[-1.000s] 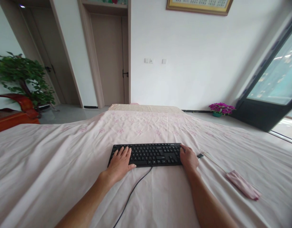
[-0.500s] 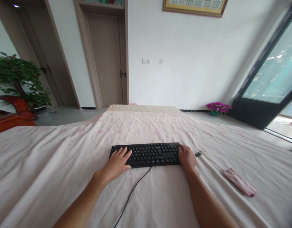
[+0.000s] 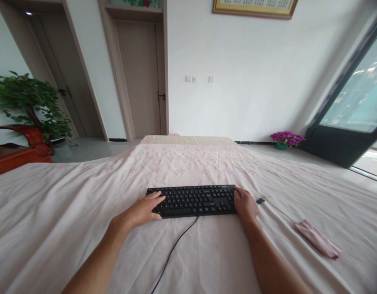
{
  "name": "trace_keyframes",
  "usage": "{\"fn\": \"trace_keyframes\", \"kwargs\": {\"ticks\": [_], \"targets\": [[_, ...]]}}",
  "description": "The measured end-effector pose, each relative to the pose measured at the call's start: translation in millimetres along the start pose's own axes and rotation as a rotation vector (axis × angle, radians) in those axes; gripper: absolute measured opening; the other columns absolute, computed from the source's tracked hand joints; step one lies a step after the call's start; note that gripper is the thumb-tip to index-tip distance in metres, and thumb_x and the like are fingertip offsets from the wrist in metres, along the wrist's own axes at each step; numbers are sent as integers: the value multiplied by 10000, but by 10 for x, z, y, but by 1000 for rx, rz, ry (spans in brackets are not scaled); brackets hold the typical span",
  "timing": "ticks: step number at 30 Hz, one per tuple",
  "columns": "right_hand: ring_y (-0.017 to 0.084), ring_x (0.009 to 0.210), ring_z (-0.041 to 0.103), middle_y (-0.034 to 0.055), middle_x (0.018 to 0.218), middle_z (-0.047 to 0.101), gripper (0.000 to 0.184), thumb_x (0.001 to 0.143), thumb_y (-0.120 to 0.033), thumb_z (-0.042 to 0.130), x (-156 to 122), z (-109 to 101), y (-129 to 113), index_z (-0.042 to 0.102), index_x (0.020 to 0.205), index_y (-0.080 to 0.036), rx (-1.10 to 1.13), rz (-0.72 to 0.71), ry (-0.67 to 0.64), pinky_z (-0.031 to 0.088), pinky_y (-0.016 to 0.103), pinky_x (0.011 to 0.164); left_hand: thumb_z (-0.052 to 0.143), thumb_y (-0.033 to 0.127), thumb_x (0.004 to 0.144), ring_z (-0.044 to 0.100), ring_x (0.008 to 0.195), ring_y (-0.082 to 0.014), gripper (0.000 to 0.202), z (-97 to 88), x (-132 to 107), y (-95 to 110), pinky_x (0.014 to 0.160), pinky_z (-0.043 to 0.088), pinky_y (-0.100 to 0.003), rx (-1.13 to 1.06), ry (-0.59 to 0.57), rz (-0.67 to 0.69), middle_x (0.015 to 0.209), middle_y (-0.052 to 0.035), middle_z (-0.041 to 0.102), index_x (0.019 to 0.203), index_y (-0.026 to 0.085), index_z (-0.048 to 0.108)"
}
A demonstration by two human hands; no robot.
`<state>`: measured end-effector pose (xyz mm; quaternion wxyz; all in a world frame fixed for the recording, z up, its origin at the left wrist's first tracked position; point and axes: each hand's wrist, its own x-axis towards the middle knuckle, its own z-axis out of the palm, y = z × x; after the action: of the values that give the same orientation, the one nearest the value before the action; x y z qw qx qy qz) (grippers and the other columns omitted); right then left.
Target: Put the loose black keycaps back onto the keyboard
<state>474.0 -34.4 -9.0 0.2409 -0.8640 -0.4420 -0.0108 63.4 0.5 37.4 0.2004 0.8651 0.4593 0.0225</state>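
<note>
Pale pink fabric, the sheet (image 3: 68,212) beneath the keyboard (image 3: 188,202), which lies flat. From left to right: left hand (image 3: 143,209) on the keyboard's left end, fingers extended and not gripping, thumb at its near edge, probably steadying it; cable (image 3: 175,247), running from its near edge, between the forearms; right hand (image 3: 246,204), fingers bent over its right end, perhaps as a brace, though whether they grasp cannot be told; just right of the keyboard, a plug (image 3: 261,201); farther right, a pink cloth (image 3: 318,239).

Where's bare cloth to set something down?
Bare cloth lies beyond the keyboard, left of the left forearm, and between the cable and right forearm. Crowded: the keyboard's right end, with the right hand and a small black piece.
</note>
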Motion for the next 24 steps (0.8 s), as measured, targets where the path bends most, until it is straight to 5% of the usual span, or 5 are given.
{"fn": "trace_keyframes", "kwargs": {"ticks": [9, 16, 24], "targets": [[255, 1038, 585, 53, 1267, 579, 432, 920, -400, 333, -11, -18, -10, 594, 1249, -297, -4, 7, 1, 442, 338, 822, 677, 285, 671, 149, 1419, -331, 839, 15, -22, 67, 1103, 147, -544, 80, -21, -157, 1553, -81, 155, 1429, 360, 325], [247, 1041, 582, 44, 1278, 576, 427, 924, -405, 334, -4, -1, 1, 590, 1252, -309, -5, 6, 7, 438, 334, 821, 653, 204, 630, 242, 1403, -265, 853, 57, 0, -50, 1099, 262, -371, 12, 30, -132, 1550, -58, 217, 1422, 327, 359], [250, 1064, 574, 49, 1288, 569, 429, 928, -393, 334, -10, -14, -14, 582, 1267, -307, -15, 17, -7, 435, 334, 835, 696, 251, 575, 429, 1247, -274, 780, 12, 10, -112, 1028, 363, -351, -18, 148, 2, 1385, -38, 451, 1324, 327, 492]]}}
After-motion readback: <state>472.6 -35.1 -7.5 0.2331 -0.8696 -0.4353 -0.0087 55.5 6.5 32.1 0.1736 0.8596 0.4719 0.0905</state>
